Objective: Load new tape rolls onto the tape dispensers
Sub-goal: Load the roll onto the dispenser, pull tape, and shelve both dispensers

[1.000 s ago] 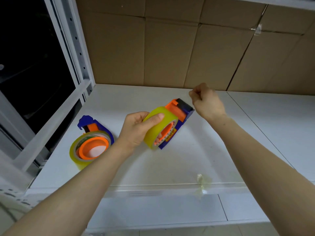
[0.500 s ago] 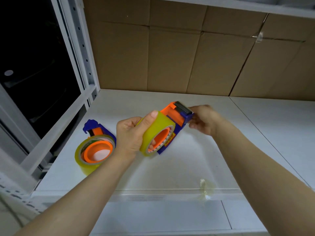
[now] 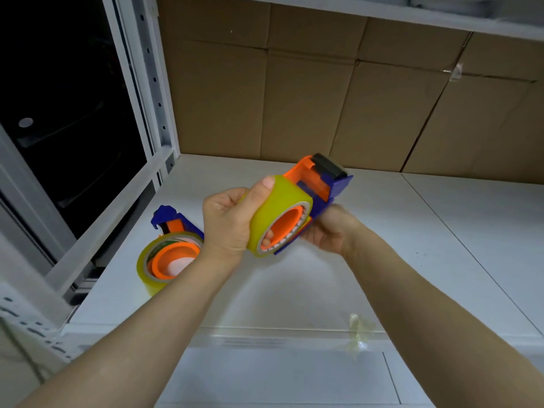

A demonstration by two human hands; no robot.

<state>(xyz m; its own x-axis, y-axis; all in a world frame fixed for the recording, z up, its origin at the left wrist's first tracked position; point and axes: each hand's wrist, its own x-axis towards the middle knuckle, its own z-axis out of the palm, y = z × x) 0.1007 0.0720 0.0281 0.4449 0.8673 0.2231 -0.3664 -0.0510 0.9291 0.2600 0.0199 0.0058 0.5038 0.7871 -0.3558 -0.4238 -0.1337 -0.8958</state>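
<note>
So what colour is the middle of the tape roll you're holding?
The round plastic hub is orange; head view shows it best.

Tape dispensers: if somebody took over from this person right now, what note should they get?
Left hand grips the yellow tape roll seated on the blue-and-orange plastic tape dispenser, thumb over it, fingers in the core.
Right hand is under that dispenser; blurred, grip unclear.
Second blue-and-orange dispenser, roll fitted, lies on the white shelf.
Done: both carry rolls. Left: probably feeding the held roll's tape to the cutter, then setting it down.
</note>
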